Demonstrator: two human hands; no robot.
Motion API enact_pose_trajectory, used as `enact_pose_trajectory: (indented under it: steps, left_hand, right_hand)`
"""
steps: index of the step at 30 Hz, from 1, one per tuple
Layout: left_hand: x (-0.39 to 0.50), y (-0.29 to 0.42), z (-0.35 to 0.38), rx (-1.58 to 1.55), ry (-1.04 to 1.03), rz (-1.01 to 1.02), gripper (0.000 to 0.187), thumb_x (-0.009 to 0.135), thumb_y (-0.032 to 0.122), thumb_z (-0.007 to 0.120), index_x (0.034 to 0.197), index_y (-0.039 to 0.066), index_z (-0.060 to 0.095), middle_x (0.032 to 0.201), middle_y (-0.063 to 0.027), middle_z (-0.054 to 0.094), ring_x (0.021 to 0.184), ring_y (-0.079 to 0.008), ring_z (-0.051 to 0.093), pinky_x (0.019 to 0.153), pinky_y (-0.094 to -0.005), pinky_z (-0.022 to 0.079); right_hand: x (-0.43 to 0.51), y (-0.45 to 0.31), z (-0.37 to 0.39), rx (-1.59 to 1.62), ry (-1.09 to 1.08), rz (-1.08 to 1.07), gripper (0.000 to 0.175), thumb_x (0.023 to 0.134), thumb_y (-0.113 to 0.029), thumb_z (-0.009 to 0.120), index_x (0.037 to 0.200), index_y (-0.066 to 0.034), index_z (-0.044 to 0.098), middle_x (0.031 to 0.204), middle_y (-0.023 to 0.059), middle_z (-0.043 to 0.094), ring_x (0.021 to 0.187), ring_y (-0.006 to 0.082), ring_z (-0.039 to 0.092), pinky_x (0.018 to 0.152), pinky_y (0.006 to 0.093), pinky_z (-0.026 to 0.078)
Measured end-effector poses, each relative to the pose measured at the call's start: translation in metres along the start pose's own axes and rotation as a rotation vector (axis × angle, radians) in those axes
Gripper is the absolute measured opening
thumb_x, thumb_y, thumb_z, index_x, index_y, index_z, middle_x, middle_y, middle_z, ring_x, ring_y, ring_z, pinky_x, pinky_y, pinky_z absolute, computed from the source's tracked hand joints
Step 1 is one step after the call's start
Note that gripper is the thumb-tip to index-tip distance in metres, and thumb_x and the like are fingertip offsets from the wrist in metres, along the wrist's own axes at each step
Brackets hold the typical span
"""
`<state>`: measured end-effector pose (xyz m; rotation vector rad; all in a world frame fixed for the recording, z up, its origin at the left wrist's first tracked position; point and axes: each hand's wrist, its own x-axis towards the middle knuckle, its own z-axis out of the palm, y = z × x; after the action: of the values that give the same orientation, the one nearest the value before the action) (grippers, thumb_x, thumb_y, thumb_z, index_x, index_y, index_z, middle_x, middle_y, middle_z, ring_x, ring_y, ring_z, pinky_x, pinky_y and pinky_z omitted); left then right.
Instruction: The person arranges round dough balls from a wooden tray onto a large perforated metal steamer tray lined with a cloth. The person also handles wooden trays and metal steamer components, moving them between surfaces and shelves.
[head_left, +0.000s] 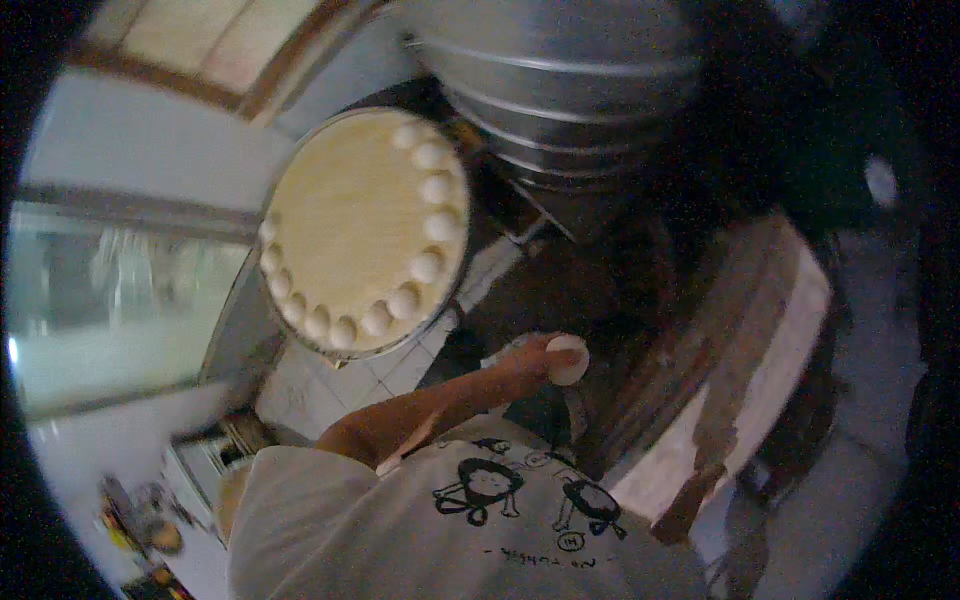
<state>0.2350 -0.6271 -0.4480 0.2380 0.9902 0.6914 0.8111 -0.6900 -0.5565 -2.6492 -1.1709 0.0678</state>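
My left hand (541, 358) holds a round white piece, apparently a dough bun (576, 372), with the thumb across it. This hand is low in front of my body, at the near left end of a long wooden board (697, 322). My right hand (716, 442) rests at or just above the pale near part of the board; shadow and blur hide its fingers. Up and to the left is a round tray (337, 202) with a pale yellow lining. Several white dough buns (439, 225) follow its rim along the right, bottom and left sides.
A tall stack of metal steamer tiers (570, 90) stands beyond the tray to the right. White tiles (390, 367) show below the tray. At left is a window (127, 300) in a pale wall. Small items (142, 517) lie at the lower left. The right side is very dark.
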Motion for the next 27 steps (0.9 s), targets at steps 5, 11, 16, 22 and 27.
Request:
enact_pose_trajectory:
  steps: [5,11,16,22,27]
  left_hand:
    - [-0.083,0.027,-0.096,-0.327,0.171,0.199,0.057,0.089,0.018,0.073,0.139,0.014,0.047,0.124,-0.0097,0.059,0.111,-0.0229,0.059,0.097,-0.0352,0.049]
    - [-0.139,0.008,-0.232,-0.470,0.339,0.490,0.066,0.083,0.013,0.077,0.140,0.013,0.044,0.122,-0.0106,0.058,0.112,-0.0218,0.058,0.097,-0.0351,0.050]
    - [-0.174,-0.011,-0.323,-0.598,0.672,0.557,0.067,0.082,0.007,0.073,0.141,0.014,0.043,0.121,-0.0109,0.058,0.108,-0.0227,0.060,0.093,-0.0357,0.051]
    - [-0.218,-0.018,-0.370,-0.718,0.877,0.579,0.065,0.084,0.005,0.070,0.142,0.013,0.041,0.120,-0.0104,0.058,0.106,-0.0229,0.061,0.090,-0.0351,0.052]
    - [-0.222,-0.023,-0.384,-0.701,0.890,0.514,0.066,0.084,0.004,0.069,0.142,0.014,0.040,0.120,-0.0107,0.057,0.107,-0.0232,0.060,0.092,-0.0353,0.051]
  right_hand:
    - [-0.032,-0.228,0.005,0.419,-0.232,-0.307,0.060,0.087,-0.030,0.070,0.136,-0.0016,0.049,0.130,0.0133,0.053,0.117,0.0286,0.053,0.099,0.0402,0.045]
    - [-0.248,-0.598,0.064,0.770,-1.200,-0.751,0.061,0.082,-0.017,0.074,0.137,-0.0057,0.049,0.130,0.0110,0.054,0.117,0.0248,0.053,0.100,0.0377,0.046]
    - [-0.462,-0.784,0.201,0.617,-1.450,-1.251,0.063,0.073,-0.013,0.081,0.129,-0.0043,0.054,0.120,0.0108,0.061,0.112,0.0216,0.060,0.092,0.0361,0.052]
    - [-0.672,-0.934,0.269,0.622,-0.941,-1.704,0.067,0.067,-0.020,0.085,0.126,-0.0053,0.058,0.117,0.0160,0.064,0.106,0.0286,0.063,0.091,0.0367,0.051]
    - [-0.715,-0.991,0.318,0.652,-0.731,-1.850,0.065,0.069,-0.021,0.083,0.127,-0.0058,0.059,0.121,0.0148,0.063,0.111,0.0317,0.060,0.097,0.0398,0.047]
